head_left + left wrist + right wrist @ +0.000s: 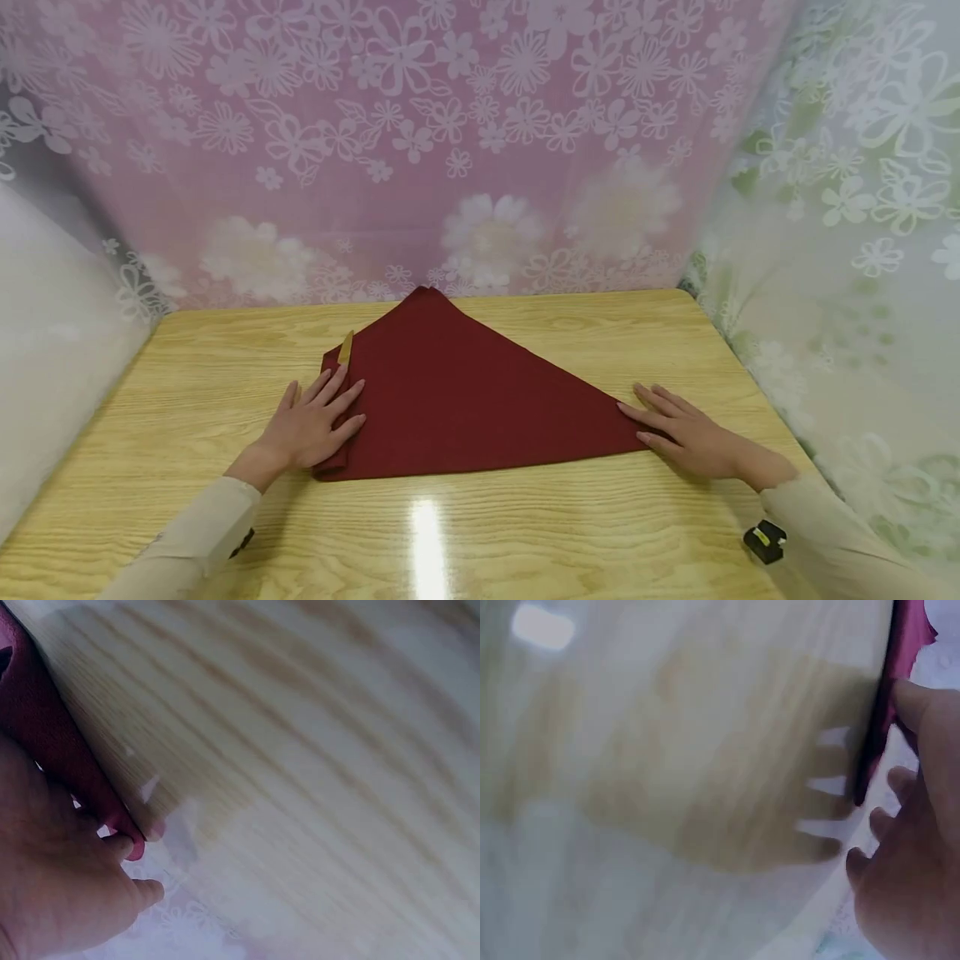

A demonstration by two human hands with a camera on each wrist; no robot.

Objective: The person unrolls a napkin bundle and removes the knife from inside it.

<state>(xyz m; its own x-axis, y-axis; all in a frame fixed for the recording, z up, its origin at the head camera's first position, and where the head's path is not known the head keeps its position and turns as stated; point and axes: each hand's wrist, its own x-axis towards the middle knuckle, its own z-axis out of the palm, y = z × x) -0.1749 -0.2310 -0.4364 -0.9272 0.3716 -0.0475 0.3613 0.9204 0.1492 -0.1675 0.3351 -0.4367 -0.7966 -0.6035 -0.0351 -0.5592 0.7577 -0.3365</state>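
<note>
Left hand (309, 427) spread on red cloth (465, 400), probably a knife (346, 347) at its fingertips | right hand (692, 437) straight-fingered at cloth's corner

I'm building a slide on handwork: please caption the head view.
Left hand and right hand touch opposite ends of a folded dark red cloth on a wooden table.

The far edge of a table (585, 533) with yellowish wood grain is backed by a pink-mauve hanging (465, 171) printed with white flowers, the larger, blurred blooms being set low on it. The right edge is flanked by a pale green-and-white floral hanging (847, 208), the left edge by a whitish surface (60, 358). Towards the near edge, a bright streak of light (428, 550) is reflected in the glossy wood.
</note>
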